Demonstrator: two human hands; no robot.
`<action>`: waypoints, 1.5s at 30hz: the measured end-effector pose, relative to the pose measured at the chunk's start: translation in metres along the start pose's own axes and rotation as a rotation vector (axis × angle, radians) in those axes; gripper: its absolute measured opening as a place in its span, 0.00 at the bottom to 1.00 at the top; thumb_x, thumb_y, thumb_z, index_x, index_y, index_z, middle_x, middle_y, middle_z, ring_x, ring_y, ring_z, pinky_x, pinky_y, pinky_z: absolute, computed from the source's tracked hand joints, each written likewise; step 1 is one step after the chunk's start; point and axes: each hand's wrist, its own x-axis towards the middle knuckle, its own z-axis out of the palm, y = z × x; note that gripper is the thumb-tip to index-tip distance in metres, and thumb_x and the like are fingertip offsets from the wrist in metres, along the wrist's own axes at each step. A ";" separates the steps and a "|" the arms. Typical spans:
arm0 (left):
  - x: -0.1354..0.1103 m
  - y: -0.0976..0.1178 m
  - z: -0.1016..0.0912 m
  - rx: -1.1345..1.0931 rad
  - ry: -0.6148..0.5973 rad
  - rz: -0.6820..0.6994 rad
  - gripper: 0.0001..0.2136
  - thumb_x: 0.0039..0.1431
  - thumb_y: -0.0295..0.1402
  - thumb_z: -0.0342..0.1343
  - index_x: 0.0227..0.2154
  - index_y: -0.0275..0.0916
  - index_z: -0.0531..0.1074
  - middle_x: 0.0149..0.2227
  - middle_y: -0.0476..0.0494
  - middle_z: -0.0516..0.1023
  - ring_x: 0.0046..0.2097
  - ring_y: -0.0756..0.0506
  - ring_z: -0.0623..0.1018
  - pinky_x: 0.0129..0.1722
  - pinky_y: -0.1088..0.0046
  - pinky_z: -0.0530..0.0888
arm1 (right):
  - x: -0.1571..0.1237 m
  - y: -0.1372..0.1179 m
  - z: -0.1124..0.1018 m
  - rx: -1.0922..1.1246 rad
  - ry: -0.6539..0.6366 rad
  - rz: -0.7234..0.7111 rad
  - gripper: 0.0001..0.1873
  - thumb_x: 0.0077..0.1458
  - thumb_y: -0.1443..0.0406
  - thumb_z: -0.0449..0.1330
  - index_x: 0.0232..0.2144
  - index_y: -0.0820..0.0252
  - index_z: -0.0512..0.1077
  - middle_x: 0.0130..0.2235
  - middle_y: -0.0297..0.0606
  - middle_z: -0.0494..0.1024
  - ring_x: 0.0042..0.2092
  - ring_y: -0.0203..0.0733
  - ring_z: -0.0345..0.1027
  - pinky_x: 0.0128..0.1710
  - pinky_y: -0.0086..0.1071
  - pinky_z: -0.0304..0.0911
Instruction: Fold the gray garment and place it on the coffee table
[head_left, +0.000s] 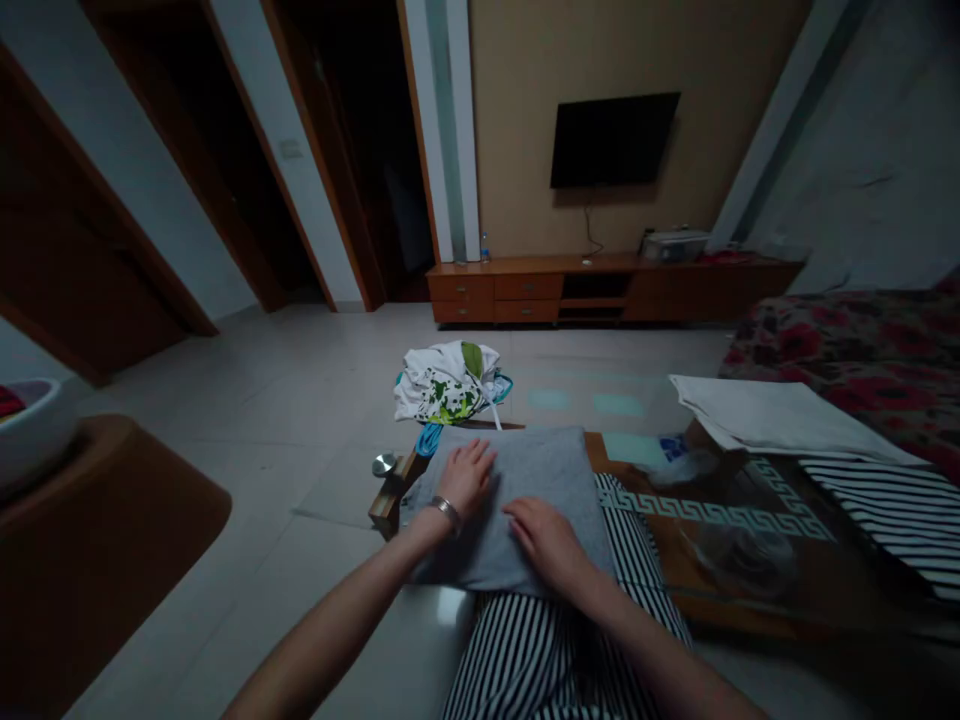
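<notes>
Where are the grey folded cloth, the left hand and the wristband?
grey folded cloth (540,470): head view, bare upper middle.
left hand (466,478): head view, back of hand.
wristband (448,512): head view, metal band on left wrist.

There were 2 hands, the left hand (466,478) and right hand (549,541), on 1 grey folded cloth (517,470). 2 striped cloths lay at 6 (540,640) and 3 o'clock (896,510). 1 white cloth (772,415) lay at 2 o'clock and 1 leaf-print bundle (446,385) at 12.

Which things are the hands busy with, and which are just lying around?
In hand:
left hand and right hand, both flat on the folded grey cloth
striped cloth under it

Lying about:
white and green clothes pile
white folded cloth
second striped piece
TV
</notes>
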 end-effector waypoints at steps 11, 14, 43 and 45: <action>-0.015 0.001 0.050 0.165 -0.137 -0.123 0.24 0.63 0.42 0.41 0.61 0.46 0.55 0.66 0.44 0.50 0.65 0.39 0.50 0.60 0.51 0.51 | 0.073 0.169 -0.023 -0.317 0.129 0.416 0.23 0.61 0.63 0.46 0.57 0.64 0.62 0.61 0.46 0.60 0.63 0.43 0.47 0.61 0.40 0.40; -0.017 -0.007 0.045 0.192 -0.128 -0.178 0.24 0.63 0.43 0.39 0.61 0.44 0.56 0.65 0.43 0.51 0.65 0.39 0.51 0.60 0.53 0.51 | 0.083 0.180 -0.034 -0.299 0.144 0.493 0.22 0.62 0.63 0.45 0.55 0.66 0.64 0.58 0.48 0.64 0.60 0.41 0.54 0.59 0.33 0.44; -0.050 0.177 0.089 0.024 -0.123 0.223 0.31 0.52 0.16 0.39 0.60 0.40 0.59 0.63 0.43 0.58 0.63 0.43 0.58 0.60 0.58 0.61 | -0.027 0.144 -0.042 0.408 0.245 0.462 0.26 0.44 0.78 0.48 0.42 0.62 0.75 0.44 0.39 0.78 0.47 0.37 0.69 0.50 0.33 0.61; -0.049 0.175 0.080 -0.057 -0.141 0.232 0.30 0.51 0.16 0.40 0.58 0.39 0.62 0.61 0.44 0.61 0.62 0.44 0.60 0.60 0.59 0.61 | -0.033 0.141 -0.047 0.292 0.216 0.384 0.28 0.43 0.80 0.48 0.44 0.60 0.74 0.46 0.40 0.76 0.49 0.37 0.67 0.51 0.34 0.60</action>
